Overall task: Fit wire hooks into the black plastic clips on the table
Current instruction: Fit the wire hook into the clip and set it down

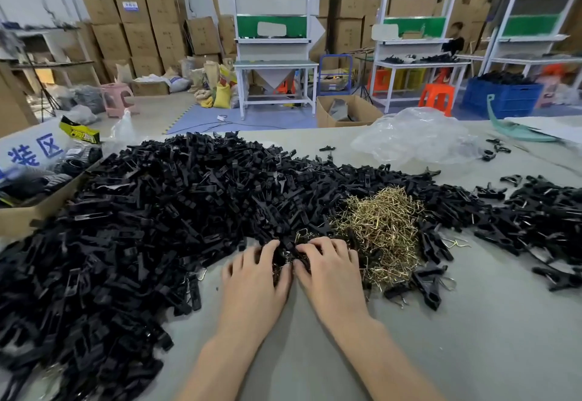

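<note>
The black plastic clips [151,211] lie in a broad, matte heap of flat, narrow pieces across the left and centre of the frame. It thins into a looser scatter of clips [535,208] toward the right edge. Just right of centre, touching the heap, sits a tangled mound of wire hooks [381,227]: thin, brass-coloured, shiny, bent at sharp angles. A few single hooks lie loose beside it.

At the near edge of the heap, in the lower middle of the frame, a small clump [288,254] of clips and glinting hooks lies between the two hands. The left hand [255,274] and right hand [330,271] lie palm down, side by side, with their thumbs almost touching. Each grip is closed: the fingers are curled and the tips dig into the clump from either side. Which piece each hand pinches is hidden under the fingers. The hook mound is just beside the right hand.

Everything rests on a table [441,337] with a smooth, pale grey-green top. A crumpled clear plastic bag [415,139] lies at its far right. An open cardboard box [19,218] of dark packaged goods stands at the left edge.

Beyond the table, in the upper frame, are white metal workbenches [274,38] with green panels, stacked brown cartons [141,22], a pink stool [115,98], an orange stool [436,98] and a blue crate [504,95].
</note>
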